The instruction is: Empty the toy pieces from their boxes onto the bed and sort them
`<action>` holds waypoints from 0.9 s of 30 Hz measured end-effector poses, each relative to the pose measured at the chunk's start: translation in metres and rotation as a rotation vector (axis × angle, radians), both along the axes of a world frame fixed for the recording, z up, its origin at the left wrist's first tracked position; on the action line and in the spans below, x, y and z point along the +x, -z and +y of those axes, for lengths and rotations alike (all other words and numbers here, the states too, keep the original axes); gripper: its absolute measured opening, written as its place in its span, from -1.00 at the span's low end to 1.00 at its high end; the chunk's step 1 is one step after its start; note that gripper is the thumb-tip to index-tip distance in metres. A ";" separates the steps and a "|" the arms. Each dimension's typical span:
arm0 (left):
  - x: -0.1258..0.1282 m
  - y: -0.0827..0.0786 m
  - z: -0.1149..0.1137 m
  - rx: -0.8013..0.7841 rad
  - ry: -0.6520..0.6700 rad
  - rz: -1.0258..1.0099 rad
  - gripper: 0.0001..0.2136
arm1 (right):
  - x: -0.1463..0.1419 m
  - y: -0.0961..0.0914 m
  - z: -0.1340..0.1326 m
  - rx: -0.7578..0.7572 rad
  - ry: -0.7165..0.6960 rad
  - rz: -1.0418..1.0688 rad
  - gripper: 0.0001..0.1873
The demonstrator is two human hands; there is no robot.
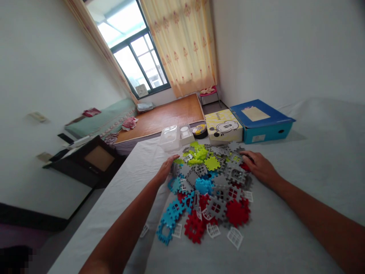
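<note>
A heap of interlocking plastic building pieces lies on the white cloth, with grey pieces (pixel 218 182), lime green pieces (pixel 211 163), blue pieces (pixel 204 185) and red pieces (pixel 237 212). Small white window-frame pieces (pixel 235 237) are scattered along its near edge. At the heap's left side is my left hand (pixel 167 168), open, fingertips against the pieces and partly hidden. My right hand (pixel 259 164) rests on the opposite side, fingers stretched out and apart, beside grey and red pieces. Neither hand shows anything gripped.
Behind the heap stand a clear plastic container (pixel 169 137), a small white box (pixel 186 135), a round black-and-yellow tin (pixel 200 131), a yellow cartoon box (pixel 224 126) and a blue box (pixel 261 121). A dark cabinet (pixel 85 163) is at the left, a bed (pixel 171 114) beyond.
</note>
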State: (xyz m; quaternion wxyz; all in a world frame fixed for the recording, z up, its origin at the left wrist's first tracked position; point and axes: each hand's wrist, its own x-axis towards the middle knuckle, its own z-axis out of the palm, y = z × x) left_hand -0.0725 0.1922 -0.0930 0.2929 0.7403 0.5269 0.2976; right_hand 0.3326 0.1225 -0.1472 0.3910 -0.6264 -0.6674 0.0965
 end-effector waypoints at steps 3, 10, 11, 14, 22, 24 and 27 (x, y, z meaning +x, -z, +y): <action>0.037 -0.028 -0.010 -0.080 0.176 -0.168 -0.42 | 0.001 -0.001 -0.001 -0.023 -0.006 -0.012 -0.59; 0.015 -0.065 -0.058 0.092 0.166 0.034 -0.48 | 0.006 -0.001 -0.001 -0.032 0.038 0.037 -0.57; -0.006 -0.055 -0.071 0.151 0.052 0.097 -0.48 | 0.007 0.001 0.000 -0.031 0.056 0.046 -0.55; -0.073 -0.006 -0.115 0.219 -0.268 0.252 -0.43 | 0.005 0.006 0.004 -0.015 0.068 0.040 -0.50; -0.049 0.053 -0.156 0.181 -0.331 0.188 -0.48 | -0.017 0.007 -0.002 0.029 -0.095 0.033 -0.49; -0.014 0.042 -0.145 0.158 -0.237 0.084 -0.50 | -0.016 -0.001 -0.010 0.016 -0.127 0.101 -0.51; 0.016 0.027 -0.124 0.215 -0.163 0.010 -0.54 | -0.006 -0.015 -0.016 0.057 -0.087 0.156 -0.56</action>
